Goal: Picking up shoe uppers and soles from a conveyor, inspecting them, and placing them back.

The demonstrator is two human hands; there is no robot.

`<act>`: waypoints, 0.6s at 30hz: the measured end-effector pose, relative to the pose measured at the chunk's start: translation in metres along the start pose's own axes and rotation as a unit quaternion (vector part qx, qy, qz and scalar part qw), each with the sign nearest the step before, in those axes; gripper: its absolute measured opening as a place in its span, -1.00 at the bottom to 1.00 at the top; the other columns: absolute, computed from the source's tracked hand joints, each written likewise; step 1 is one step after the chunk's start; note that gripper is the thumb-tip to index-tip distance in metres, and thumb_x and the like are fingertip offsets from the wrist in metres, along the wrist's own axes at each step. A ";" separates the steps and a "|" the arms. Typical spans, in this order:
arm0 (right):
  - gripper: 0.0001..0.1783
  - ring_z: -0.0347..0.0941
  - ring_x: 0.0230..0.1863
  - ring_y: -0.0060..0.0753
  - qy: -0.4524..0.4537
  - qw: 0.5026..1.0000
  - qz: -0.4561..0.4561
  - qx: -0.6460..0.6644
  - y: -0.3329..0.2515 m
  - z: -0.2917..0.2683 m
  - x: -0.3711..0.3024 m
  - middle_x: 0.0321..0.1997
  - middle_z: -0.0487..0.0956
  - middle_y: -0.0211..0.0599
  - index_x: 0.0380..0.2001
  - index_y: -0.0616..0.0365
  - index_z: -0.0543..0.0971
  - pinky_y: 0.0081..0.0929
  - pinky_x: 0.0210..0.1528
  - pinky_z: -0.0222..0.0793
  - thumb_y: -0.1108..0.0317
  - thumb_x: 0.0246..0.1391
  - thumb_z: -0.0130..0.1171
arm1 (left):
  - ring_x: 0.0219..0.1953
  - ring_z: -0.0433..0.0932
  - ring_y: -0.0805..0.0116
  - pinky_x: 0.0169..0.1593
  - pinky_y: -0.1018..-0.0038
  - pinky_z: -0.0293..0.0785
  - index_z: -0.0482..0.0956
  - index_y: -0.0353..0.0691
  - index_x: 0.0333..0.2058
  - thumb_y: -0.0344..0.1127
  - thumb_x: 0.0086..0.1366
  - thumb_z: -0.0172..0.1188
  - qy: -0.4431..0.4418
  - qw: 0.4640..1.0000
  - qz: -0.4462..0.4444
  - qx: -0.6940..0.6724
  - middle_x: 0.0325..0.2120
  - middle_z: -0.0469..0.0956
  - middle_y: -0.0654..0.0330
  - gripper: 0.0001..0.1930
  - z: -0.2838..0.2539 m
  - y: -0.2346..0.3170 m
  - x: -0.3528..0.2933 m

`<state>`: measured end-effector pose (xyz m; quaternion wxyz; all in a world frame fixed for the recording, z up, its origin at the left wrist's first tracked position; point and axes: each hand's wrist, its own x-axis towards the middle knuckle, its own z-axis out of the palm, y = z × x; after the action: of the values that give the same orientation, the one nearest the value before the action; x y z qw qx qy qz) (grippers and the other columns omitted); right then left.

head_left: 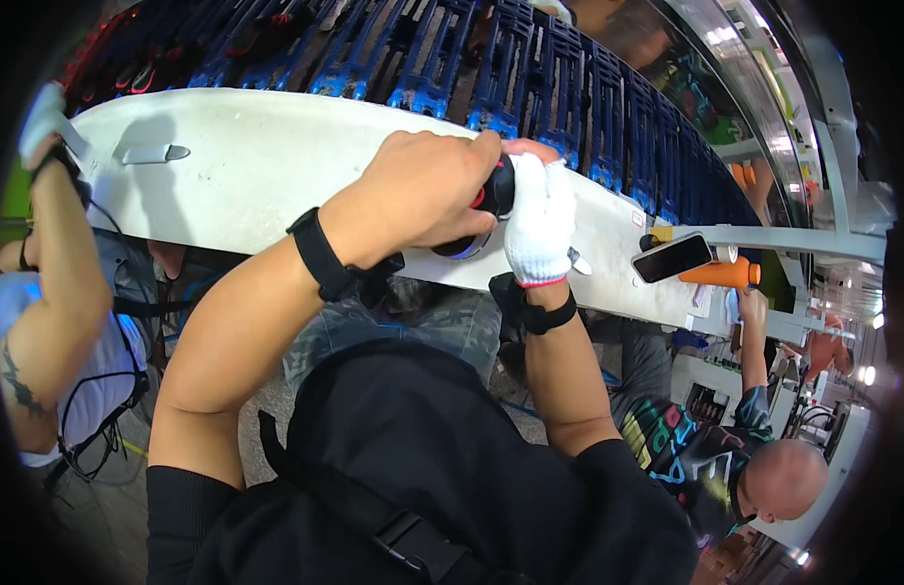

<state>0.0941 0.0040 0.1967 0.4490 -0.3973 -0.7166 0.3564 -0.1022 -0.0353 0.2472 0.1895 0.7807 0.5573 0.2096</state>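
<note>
A black shoe (501, 187) with red parts is held over the white table edge, mostly covered by my hands. My bare left hand (428, 190) curls over it from the left, fingers bent around its side. On the right, my right hand (542, 219), in a white knit glove with some bare fingertip showing, presses against the shoe's other side with its fingers closed. Just below the left palm a dark rounded edge (464, 251) shows; I cannot tell which part of the shoe it is. A small pale tool (579, 261) lies beside the gloved wrist.
A blue slatted conveyor (423, 73) runs behind the white table (267, 146), with black and red shoes (140, 76) at far left. A grey-handled tool (156, 154) lies leftward. A phone (672, 256) and orange bottle (721, 273) stand right. Co-workers sit on both sides.
</note>
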 end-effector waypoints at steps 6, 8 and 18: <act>-0.43 0.54 0.31 -0.33 -0.128 0.915 0.185 0.334 0.020 0.001 0.023 0.30 0.61 -0.19 0.41 0.14 0.49 -0.33 0.44 0.40 -0.03 0.71 -0.21 | -0.07 0.75 -0.25 0.03 0.03 0.64 0.50 -0.34 0.27 0.05 0.16 0.59 -0.079 0.995 -0.039 -0.043 -0.14 0.75 -0.21 -0.16 -0.007 -0.029 0.023; -0.43 0.54 0.31 -0.33 -0.122 0.934 0.153 0.298 0.027 0.005 0.025 0.30 0.61 -0.18 0.40 0.13 0.49 -0.32 0.43 0.41 -0.04 0.71 -0.22 | -0.01 0.74 -0.26 0.09 0.05 0.63 0.49 -0.33 0.33 0.07 0.16 0.60 -0.110 0.992 -0.052 -0.044 -0.08 0.74 -0.26 -0.12 -0.010 -0.034 0.029; -0.51 0.60 0.20 -0.29 -0.030 0.984 0.037 0.171 0.043 0.043 0.021 0.23 0.65 -0.12 0.39 0.11 0.45 -0.33 0.34 0.48 0.02 0.67 -0.04 | 0.02 0.72 -0.29 0.10 0.06 0.62 0.48 -0.41 0.31 0.10 0.17 0.60 -0.098 0.994 -0.039 -0.011 -0.03 0.71 -0.30 -0.09 -0.013 -0.044 0.031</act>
<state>0.0593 0.0348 0.1528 0.4751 -0.3300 -0.6430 0.5020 -0.1352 0.0083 0.2385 0.2597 0.7728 0.5641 0.1308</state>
